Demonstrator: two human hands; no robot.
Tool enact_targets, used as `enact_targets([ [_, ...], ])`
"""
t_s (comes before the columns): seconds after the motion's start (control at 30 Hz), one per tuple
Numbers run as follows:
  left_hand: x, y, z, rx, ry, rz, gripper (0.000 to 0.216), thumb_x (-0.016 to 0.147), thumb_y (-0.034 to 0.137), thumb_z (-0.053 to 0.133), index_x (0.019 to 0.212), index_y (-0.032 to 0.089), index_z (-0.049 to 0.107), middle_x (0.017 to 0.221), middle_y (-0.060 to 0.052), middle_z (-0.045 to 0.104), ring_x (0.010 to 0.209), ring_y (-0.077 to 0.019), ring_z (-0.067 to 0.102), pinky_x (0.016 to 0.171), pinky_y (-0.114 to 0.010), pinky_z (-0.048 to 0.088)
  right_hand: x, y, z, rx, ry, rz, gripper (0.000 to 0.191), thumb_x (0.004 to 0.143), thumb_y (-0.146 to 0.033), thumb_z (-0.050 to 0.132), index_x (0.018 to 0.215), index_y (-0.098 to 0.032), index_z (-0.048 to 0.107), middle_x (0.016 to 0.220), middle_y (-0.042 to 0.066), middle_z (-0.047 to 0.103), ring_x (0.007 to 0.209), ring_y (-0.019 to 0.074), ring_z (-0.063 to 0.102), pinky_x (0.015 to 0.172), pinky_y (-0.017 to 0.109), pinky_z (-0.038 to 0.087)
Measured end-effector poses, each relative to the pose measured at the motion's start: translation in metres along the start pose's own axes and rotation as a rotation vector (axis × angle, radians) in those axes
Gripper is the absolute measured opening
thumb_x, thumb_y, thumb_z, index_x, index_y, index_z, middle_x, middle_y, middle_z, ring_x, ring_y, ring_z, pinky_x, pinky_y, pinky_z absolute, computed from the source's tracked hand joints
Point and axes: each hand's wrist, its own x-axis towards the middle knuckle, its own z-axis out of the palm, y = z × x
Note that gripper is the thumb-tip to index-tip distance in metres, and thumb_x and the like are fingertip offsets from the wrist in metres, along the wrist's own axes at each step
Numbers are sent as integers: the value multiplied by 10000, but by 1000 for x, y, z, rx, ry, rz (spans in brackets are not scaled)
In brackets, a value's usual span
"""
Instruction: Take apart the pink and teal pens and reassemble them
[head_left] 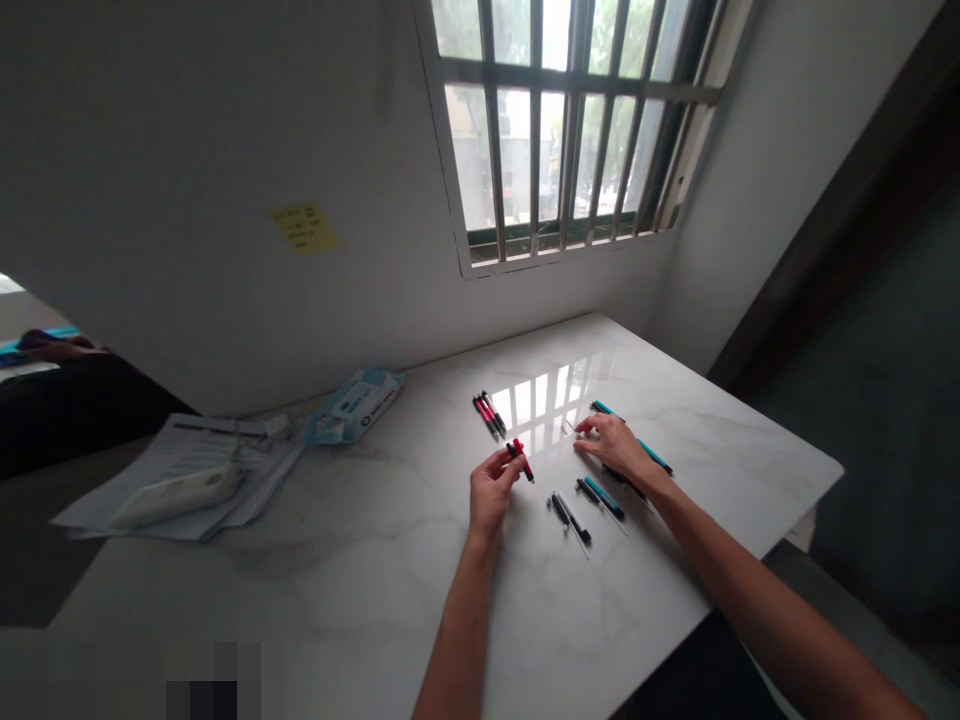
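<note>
My left hand [491, 490] is closed around red-and-black pen parts [523, 460], held just above the table with a dark tip pointing down. My right hand [611, 445] is low over the tabletop, fingers curved and apart. Close to its fingertips lies a thin pale rod [569, 426], like a pen refill; contact is unclear. Between my forearms are a disassembled black pen [571, 515] and a teal pen in parts [601, 497]. More teal pieces [655, 456] lie around my right hand, which partly covers them. Several red-and-black pens [489, 414] lie side by side farther back.
The white marbled table [360, 580] meets the wall below a barred window [555, 130]. At left are papers [172, 450], a white device [180, 495] and a blue wipes packet [356, 405]. A yellow note [305, 228] is on the wall. Another person's dark sleeve [82, 400] shows at far left.
</note>
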Motion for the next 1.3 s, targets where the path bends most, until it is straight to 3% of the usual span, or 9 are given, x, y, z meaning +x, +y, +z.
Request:
enact_targets([
  [0.13,0,0,0,22,-19,13,436,694,436,896,1029,164,836,972,-98,805,768,-172,693,750,-295,523,2,-9,4,110,37,-16,120,894,-295,727,900,-209,809,978,73,787,934,236,722,936,361,536],
  [0.33,-2,3,3,86,-68,1,428,701,419,890,1030,150,837,923,-89,791,748,-182,707,730,-289,542,2,-42,-11,448,-7,-158,188,953,-362,697,1046,-241,807,994,44,813,907,205,769,861,317,598],
  [0.5,-4,2,3,181,-117,14,397,735,408,859,1037,152,837,824,-72,780,665,-161,666,628,-259,502,3,-71,-23,269,25,-362,210,1001,-237,635,1098,-249,821,1024,72,768,841,176,726,774,287,562],
  [0.63,-3,-1,2,213,-140,65,331,773,379,826,1028,169,840,927,-81,804,729,-168,694,687,-261,520,2,-84,-25,94,-75,-518,215,998,-187,649,1113,-251,819,1014,74,760,830,182,720,775,295,537],
  [0.83,-4,1,2,216,-150,91,291,781,350,817,1013,176,842,992,-91,814,801,-192,727,750,-274,549,-2,-93,-28,95,-172,-555,236,986,-137,641,1122,-238,806,1025,72,789,861,193,746,790,291,540],
  [0.97,-3,0,1,224,-143,86,313,791,373,813,1037,181,842,1006,-95,816,821,-201,731,778,-291,558,1,-81,-30,127,-100,-429,279,974,-145,641,1201,-247,767,1016,48,807,879,187,752,825,283,540],
  [1.07,-2,-2,0,239,-120,84,329,786,388,814,1041,183,843,1003,-101,815,844,-214,728,789,-308,563,6,-58,-31,-91,-36,-155,176,973,-232,660,1084,-212,796,957,69,804,874,214,744,823,292,520],
  [1.17,-1,-3,0,264,-97,90,332,779,400,815,1035,191,845,1003,-104,813,862,-219,720,796,-316,563,8,-37,-30,-261,-160,99,207,920,-311,733,1064,-182,807,987,109,804,914,241,748,806,280,509],
  [1.3,-1,-3,0,271,-99,85,333,782,405,809,1040,197,843,1022,-103,810,866,-215,709,798,-315,555,8,-28,-19,-304,-205,202,205,876,-275,755,1027,-154,820,987,146,803,931,256,752,793,269,501],
])
